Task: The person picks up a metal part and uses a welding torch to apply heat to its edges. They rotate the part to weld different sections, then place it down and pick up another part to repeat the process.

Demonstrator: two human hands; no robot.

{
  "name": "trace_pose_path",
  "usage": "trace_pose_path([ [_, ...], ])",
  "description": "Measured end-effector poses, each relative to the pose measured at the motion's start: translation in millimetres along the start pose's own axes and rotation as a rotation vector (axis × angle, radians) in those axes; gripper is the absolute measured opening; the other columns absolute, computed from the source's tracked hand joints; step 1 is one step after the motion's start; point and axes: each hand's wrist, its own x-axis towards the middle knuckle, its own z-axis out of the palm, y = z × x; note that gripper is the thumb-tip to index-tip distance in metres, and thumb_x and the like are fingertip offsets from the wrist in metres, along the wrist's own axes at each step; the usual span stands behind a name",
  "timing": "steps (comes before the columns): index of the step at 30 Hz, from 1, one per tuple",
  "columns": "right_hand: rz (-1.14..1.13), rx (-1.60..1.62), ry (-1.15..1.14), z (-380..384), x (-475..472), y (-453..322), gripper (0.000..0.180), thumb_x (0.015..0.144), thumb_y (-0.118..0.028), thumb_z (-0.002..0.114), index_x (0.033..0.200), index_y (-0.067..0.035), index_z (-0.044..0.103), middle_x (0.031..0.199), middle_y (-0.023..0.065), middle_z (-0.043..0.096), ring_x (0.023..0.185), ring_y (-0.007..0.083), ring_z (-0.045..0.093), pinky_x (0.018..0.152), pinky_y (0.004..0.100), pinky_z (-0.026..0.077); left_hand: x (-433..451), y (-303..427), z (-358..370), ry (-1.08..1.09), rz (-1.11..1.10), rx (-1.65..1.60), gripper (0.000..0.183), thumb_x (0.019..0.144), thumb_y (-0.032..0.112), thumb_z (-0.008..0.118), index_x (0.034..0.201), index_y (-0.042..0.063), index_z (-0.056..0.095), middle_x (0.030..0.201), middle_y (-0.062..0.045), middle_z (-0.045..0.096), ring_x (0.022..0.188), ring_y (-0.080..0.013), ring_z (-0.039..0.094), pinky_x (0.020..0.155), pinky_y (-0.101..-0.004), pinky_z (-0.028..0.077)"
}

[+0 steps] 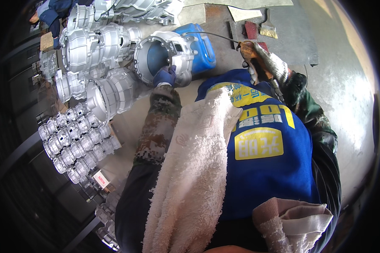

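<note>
My left hand point(165, 76), in a blue-purple glove, grips the lower rim of a cast-metal bell-shaped housing point(182, 68). The housing rests against a blue plastic jerrycan point(205, 47), its wide round opening turned to the left. My right hand point(269, 63), in a whitish glove, is closed around an orange air blow gun point(248, 52). The gun's long thin bent nozzle reaches left to the top of the housing, and a hose fitting hangs at its lower end. A blue apron and a pale towel cover my front.
Several similar housings point(114, 91) stand stacked at the left, with rows of more point(79, 136) beyond. A brush point(268, 28), red abrasive pads point(250, 30) and a pale cloth piece point(244, 13) lie on a grey sheet. Another person's dark sleeve point(53, 19) shows at the upper left.
</note>
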Motion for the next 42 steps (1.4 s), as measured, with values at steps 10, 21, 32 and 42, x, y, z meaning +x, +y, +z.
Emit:
trace_pose_path([
  [10,0.193,0.096,0.043,-33.1,-16.9,11.7,0.045,0.097,-0.043,0.042,0.111,-0.002,0.055,0.086,0.01,0.066,0.065,0.0175,0.065,0.061,0.0277,0.055,10.4,-20.6,6.6,0.114,0.222,-0.51,0.051,0.082,0.039,0.069,0.117,0.004,0.056,0.111,-0.021,0.062,0.1,-0.0356,0.061,0.086,-0.0415,0.049],
  [21,0.295,0.145,0.079,-13.6,-29.1,9.8,0.061,0.093,-0.054,0.042,0.104,0.005,0.056,0.069,0.011,0.063,0.056,0.0188,0.063,0.052,0.0292,0.056,-16.4,-19.6,-6.2,-0.072,0.035,0.134,0.047,0.085,0.05,0.053,0.105,0.008,0.062,0.1,-0.02,0.065,0.095,-0.0392,0.06,0.087,-0.0467,0.045],
  [32,0.329,0.046,0.055,-6.7,-22.8,10.4,0.055,0.093,-0.052,0.044,0.109,0.0,0.055,0.076,0.0114,0.065,0.056,0.0177,0.064,0.05,0.0279,0.057,-25.6,-8.1,-8.4,-0.01,0.043,0.077,0.047,0.086,0.05,0.055,0.101,0.008,0.065,0.095,-0.021,0.066,0.093,-0.0395,0.061,0.087,-0.0463,0.046],
  [42,0.158,-0.165,0.069,-12.7,-13.3,18.6,0.052,0.096,-0.048,0.042,0.108,0.001,0.056,0.073,0.0101,0.064,0.056,0.0187,0.063,0.049,0.0286,0.055,-26.8,0.7,-15.5,-0.048,0.011,0.139,0.05,0.086,0.054,0.05,0.1,0.009,0.067,0.096,-0.019,0.066,0.093,-0.0394,0.061,0.086,-0.0466,0.046],
])
